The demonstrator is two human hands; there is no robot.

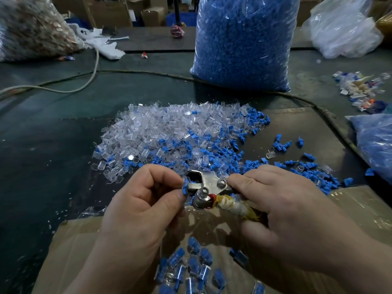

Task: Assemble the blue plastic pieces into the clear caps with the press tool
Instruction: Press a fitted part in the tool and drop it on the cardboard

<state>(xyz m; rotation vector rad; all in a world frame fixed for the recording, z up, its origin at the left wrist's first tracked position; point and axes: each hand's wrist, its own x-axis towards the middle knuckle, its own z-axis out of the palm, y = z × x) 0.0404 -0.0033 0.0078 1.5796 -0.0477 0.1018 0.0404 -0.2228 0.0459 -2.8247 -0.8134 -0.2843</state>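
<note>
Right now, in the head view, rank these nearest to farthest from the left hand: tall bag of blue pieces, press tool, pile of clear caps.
1. press tool, beside the left hand, on its right.
2. pile of clear caps, just ahead.
3. tall bag of blue pieces, far ahead, rightward.

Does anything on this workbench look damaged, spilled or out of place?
The press tool has its handle, gripped by the right hand, bound in grubby, fraying yellowish wrap, which looks like a makeshift repair. A few blue pieces and one clear cap lie strayed right of the main pile.
</note>
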